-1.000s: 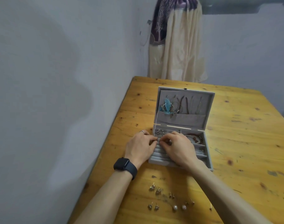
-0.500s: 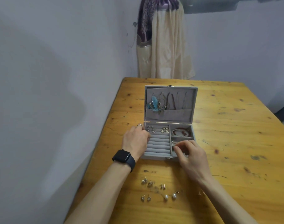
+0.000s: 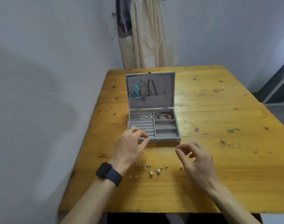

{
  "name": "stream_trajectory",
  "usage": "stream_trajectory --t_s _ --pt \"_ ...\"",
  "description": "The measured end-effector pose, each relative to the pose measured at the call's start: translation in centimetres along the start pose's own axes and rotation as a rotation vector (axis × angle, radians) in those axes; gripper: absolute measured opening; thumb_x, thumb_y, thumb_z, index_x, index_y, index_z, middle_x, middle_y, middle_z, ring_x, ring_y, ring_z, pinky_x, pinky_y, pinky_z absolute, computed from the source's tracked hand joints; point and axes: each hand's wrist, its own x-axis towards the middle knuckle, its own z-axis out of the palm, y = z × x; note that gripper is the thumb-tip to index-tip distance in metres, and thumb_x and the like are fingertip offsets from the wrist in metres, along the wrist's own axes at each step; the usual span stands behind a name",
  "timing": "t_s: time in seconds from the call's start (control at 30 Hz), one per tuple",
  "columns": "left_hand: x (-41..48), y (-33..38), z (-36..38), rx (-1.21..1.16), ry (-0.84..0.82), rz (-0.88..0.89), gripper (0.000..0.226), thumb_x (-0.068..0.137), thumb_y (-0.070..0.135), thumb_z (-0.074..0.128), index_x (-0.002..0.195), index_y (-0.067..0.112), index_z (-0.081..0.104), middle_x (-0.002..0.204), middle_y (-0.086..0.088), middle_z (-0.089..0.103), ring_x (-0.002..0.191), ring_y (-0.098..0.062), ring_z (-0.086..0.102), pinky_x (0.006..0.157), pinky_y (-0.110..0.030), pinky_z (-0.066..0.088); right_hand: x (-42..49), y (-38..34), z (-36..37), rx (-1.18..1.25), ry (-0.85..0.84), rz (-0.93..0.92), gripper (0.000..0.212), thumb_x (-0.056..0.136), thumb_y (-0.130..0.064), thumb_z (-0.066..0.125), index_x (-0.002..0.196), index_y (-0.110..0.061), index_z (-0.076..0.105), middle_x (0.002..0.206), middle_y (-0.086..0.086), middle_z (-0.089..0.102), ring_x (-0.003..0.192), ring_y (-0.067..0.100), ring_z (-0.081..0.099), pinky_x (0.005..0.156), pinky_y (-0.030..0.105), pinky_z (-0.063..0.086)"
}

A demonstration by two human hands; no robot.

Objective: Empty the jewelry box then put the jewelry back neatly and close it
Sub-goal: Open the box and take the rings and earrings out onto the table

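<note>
The wooden surface (image 3: 218, 126) carries the jewelry box (image 3: 167, 140), which stands open near the left edge with its lid (image 3: 160, 101) upright on the far side. I judge the emptying to be only partly done. The necklaces (image 3: 150, 88) hang in the lid pocket, a red bracelet (image 3: 164, 116) lies in the back right compartment and a silver bracelet (image 3: 164, 126) in the middle one. Two groups of small earrings (image 3: 149, 115) sit at the back of the ring rolls. The front right compartment and most of the rolls look bare. Outside the box, between the forearms, lie several stud earrings (image 3: 148, 165) and a pair of pearl earrings (image 3: 155, 172). So most pieces are not yet out, and the putting back and the closing are all left to do.

The left hand (image 3: 130, 146) is at the front left corner of the box, fingers curled, thumb tip close to the forefinger. The right hand (image 3: 196, 159) hovers just in front of the box, fingers loosely bent. Whether either one pinches a small piece, I cannot tell.

For room, the right half of the surface shows wide bare wood, good for laying out the long pieces. The left edge is near the box and runs beside the wall. The near edge is not far behind the studs, so small pieces are safer placed to the right than closer to the person.
</note>
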Motion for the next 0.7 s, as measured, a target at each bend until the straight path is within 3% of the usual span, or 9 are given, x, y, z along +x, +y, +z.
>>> stream_trajectory --t_s 0.17,0.23,0.4,0.7 --pt "-6.0 3.9 2.8 0.049 -0.083 0.136 0.011 0.085 0.045 0.072 0.089 0.035 0.073 0.092 0.019 0.060 0.083 0.000 0.053 0.064 -0.016 0.048 -5.6 2.0 -1.3 -0.151 -0.062 0.030 0.013 0.082 -0.021 0.080 0.089 -0.029 0.072 0.086 -0.017 0.059 0.077 0.003 0.057 0.071 0.013 0.044" --pt "-7.3 4.7 3.9 0.085 -0.091 0.166 0.009 0.081 0.043 0.077 0.085 0.035 0.074 0.087 0.017 0.062 0.082 -0.003 0.054 0.060 -0.017 0.048 -6.5 2.5 -1.1 -0.182 -0.089 0.030 0.009 0.084 -0.027 0.077 0.090 -0.030 0.072 0.088 -0.017 0.059 0.078 0.004 0.055 0.071 0.025 0.049" --pt "-8.9 5.6 5.0 0.104 -0.123 0.092 0.017 0.090 0.047 0.064 0.098 0.035 0.074 0.099 0.016 0.062 0.099 -0.004 0.053 0.068 -0.017 0.038 -7.3 2.5 -0.4 -0.275 -0.108 -0.012 0.006 0.085 -0.034 0.072 0.090 -0.030 0.072 0.088 -0.011 0.064 0.084 0.015 0.054 0.075 0.042 0.049" --pt "-8.9 6.1 4.8 0.096 -0.191 -0.001 0.022 0.091 0.050 0.062 0.104 0.036 0.072 0.098 0.017 0.061 0.101 -0.005 0.053 0.070 -0.022 0.040 -7.6 2.6 -0.3 -0.280 -0.081 0.019 0.008 0.084 -0.038 0.075 0.091 -0.035 0.075 0.087 -0.016 0.065 0.083 0.013 0.054 0.073 0.040 0.046"
